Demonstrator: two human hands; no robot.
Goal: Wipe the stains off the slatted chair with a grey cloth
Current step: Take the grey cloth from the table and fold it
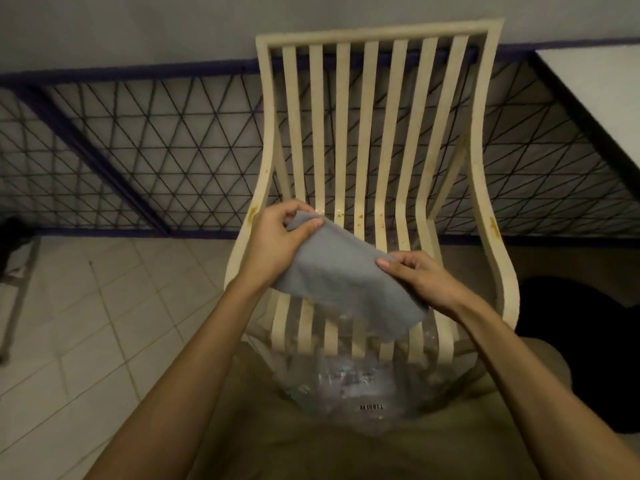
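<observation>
A cream slatted chair point(367, 109) stands in front of me, its back rising toward a wire-mesh frame. Orange-brown stains point(360, 216) dot the lower back slats, and more mark the left arm rail point(252, 213) and right arm rail point(494, 226). I hold a grey cloth point(341, 282) stretched above the seat. My left hand point(277, 237) pinches its upper left corner. My right hand point(420, 280) grips its right edge. The cloth hides part of the seat slats.
A clear plastic bag point(360, 379) lies under the seat's front by my lap. The wire-mesh bed frame point(145, 147) with blue bars stands behind the chair. A white tabletop point(599, 84) sits at the upper right. Tiled floor point(86, 323) spreads left; a dark object point(581, 341) lies right.
</observation>
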